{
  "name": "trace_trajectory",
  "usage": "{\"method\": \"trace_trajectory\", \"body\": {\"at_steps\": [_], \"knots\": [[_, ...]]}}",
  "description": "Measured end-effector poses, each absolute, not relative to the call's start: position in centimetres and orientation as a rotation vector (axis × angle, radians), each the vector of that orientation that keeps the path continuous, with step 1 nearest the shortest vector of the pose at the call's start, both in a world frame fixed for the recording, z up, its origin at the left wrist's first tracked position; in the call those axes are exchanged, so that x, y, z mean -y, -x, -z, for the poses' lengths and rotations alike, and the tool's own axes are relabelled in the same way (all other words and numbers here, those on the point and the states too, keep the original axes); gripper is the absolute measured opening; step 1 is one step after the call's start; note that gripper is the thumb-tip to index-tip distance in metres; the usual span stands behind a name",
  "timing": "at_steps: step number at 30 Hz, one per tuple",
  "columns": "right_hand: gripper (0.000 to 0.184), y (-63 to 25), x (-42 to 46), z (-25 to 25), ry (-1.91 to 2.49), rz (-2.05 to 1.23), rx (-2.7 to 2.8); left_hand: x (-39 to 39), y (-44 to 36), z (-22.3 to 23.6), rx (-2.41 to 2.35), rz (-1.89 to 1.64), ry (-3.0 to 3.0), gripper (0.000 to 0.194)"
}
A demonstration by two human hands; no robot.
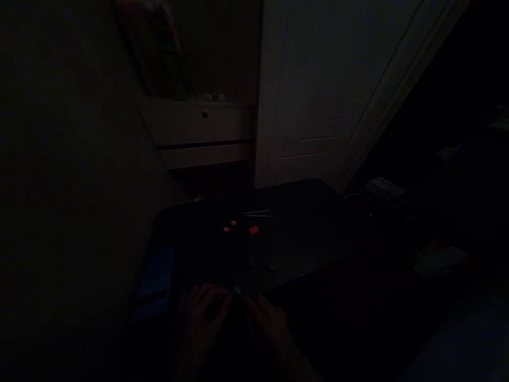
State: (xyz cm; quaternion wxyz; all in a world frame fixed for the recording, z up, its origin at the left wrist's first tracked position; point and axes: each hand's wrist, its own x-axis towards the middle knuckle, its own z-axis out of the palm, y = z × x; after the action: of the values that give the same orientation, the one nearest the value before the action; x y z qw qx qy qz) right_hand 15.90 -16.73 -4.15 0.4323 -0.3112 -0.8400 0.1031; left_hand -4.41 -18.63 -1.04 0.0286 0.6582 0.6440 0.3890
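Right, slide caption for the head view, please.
Left hand and right hand flank a small pale piece in dim light, red pieces beyond.

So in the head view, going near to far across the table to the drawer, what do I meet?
Left hand and right hand together, two dim small pieces, red block, thin pale rods, drawer front.
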Motion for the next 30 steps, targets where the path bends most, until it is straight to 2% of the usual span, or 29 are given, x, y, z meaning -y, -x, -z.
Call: {"method": "trace_trajectory", "body": {"at_steps": [3, 13, 20, 30], "knots": [[0.046, -15.76, 16.79, 4.13, 0.786, -0.262, 2.096, 18.58, 4.43, 1.07, -1.988, -1.214, -2.030, 0.028], [0.040, -15.00, 17.12, 4.52, 0.834, -0.289, 2.134, 18.60, 4.79, 1.43, -1.959, -1.200, -2.026, 0.009], [0.041, -15.39, 16.88, 4.41, 0.803, -0.303, 2.201, 18.68, 4.61, 1.12, -1.971, -1.197, -2.025, 0.011], [0.047, -15.85, 16.79, 4.20, 0.755, -0.280, 2.249, 18.63, 4.50, 1.17, -2.011, -1.185, -2.022, 0.024]]}}
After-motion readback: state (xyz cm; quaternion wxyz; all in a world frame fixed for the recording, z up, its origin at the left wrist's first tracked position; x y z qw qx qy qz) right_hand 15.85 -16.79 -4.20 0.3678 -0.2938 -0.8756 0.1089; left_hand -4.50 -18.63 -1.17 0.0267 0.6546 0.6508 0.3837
